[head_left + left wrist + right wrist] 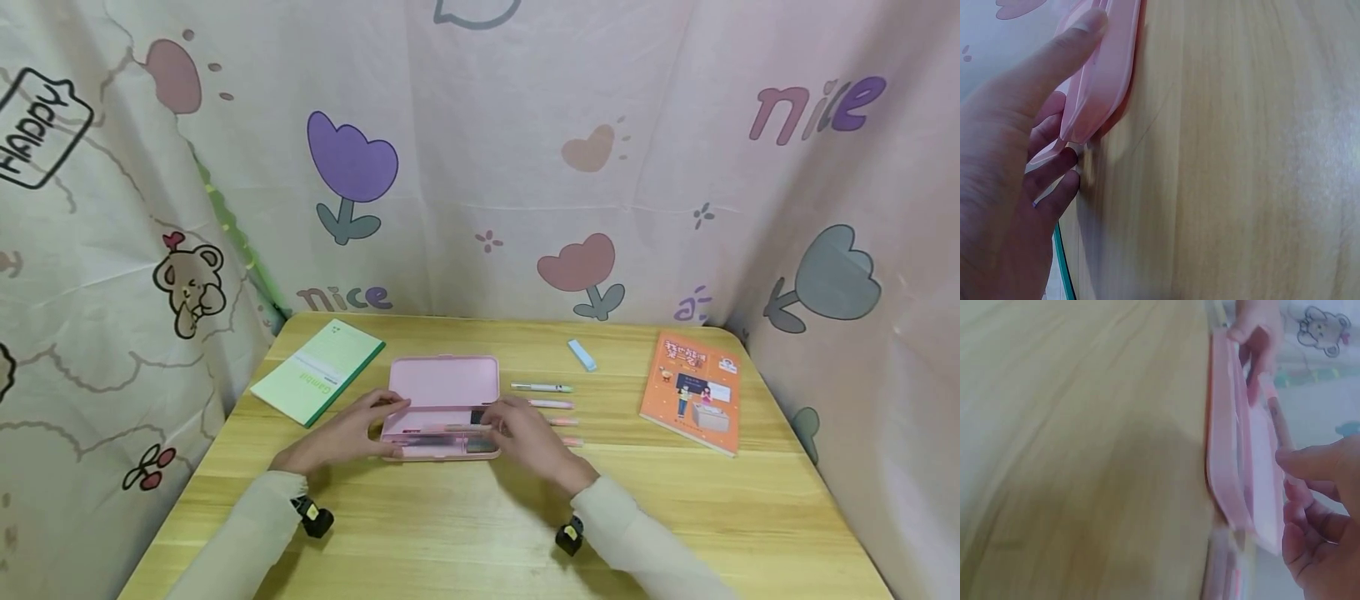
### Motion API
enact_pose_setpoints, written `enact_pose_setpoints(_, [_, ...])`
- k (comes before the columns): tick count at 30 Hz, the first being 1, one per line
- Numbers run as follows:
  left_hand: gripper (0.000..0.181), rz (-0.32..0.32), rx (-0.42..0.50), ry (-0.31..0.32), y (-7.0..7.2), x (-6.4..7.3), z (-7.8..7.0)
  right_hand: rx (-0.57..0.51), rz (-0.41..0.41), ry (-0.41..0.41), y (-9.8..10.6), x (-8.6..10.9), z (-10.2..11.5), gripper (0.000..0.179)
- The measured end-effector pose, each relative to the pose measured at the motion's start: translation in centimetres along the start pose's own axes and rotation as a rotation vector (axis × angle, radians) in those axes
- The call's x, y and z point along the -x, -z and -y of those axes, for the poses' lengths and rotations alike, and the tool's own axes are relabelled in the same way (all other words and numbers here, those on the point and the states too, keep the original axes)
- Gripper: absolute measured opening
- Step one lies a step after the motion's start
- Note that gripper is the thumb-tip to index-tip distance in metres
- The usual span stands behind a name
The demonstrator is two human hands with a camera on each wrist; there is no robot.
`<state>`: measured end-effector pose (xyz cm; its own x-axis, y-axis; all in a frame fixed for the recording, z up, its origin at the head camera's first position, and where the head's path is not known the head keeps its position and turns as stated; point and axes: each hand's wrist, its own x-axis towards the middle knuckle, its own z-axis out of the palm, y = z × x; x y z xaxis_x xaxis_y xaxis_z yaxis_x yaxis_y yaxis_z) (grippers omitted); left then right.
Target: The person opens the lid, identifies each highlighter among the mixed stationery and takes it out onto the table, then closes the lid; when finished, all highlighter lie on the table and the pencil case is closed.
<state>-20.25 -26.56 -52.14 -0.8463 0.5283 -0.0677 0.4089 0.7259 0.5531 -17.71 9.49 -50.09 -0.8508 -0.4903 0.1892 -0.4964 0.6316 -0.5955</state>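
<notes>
A pink pencil case (444,382) lies on the table with its lid folded back. At its left end is my left hand (348,429), gripping it. In the left wrist view the thumb presses the front rim of the case (1113,75) while the fingers reach round its end. My right hand (528,437) pinches a slim pen (1279,422) between thumb and fingers. That pen is held lengthwise over the case, its pinkish end toward the left hand. Inside the case, the front part is partly covered by the pen and the right fingers.
Right of the case lie several pens (551,387) in a column, partly behind the right hand. A light blue stick-shaped item (582,355) lies farther back. A green notebook (318,372) sits at the left, an orange book (693,392) at the right. Printed curtains (480,167) surround the table.
</notes>
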Motion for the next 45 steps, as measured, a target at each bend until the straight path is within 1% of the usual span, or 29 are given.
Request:
enact_pose_setpoints(5, [0.093,0.001,-0.008,0.0,0.0,0.0,0.1,-0.053,-0.054,-0.047,2.1,2.1,-1.9,0.013])
enact_pose_setpoints(7, [0.093,0.001,-0.008,-0.001,0.0,0.0,0.0,-0.054,-0.075,-0.054,2.9,3.0,-2.9,0.014])
enact_pose_setpoints(12, [0.091,0.0,-0.011,-0.007,0.0,0.0,0.0,-0.065,-0.095,-0.104,4.5,5.7,-5.0,0.015])
enact_pose_setpoints(15, [0.091,-0.001,-0.012,-0.01,0.0,0.0,0.1,-0.082,-0.093,-0.139,5.0,7.3,-6.0,0.015])
enact_pose_setpoints(17, [0.091,-0.003,-0.014,-0.011,0.0,0.0,0.1,-0.089,-0.091,-0.149,5.2,8.3,-6.7,0.014])
enact_pose_setpoints(22, [0.09,-0.008,-0.017,-0.013,0.0,0.0,0.2,-0.113,-0.065,-0.167,5.2,10.1,-7.8,0.014])
enact_pose_setpoints(29, [0.091,-0.004,-0.012,-0.003,0.0,0.0,0.0,-0.127,-0.04,-0.162,5.0,11.1,-8.8,0.011])
enact_pose_setpoints(37, [0.092,0.002,-0.003,0.013,0.0,-0.1,-0.1,-0.106,-0.023,-0.171,5.0,11.0,-8.9,0.01])
enact_pose_setpoints(45, [0.09,0.002,0.0,0.006,0.0,-0.1,0.1,-0.093,-0.024,-0.174,4.9,11.0,-9.0,0.009])
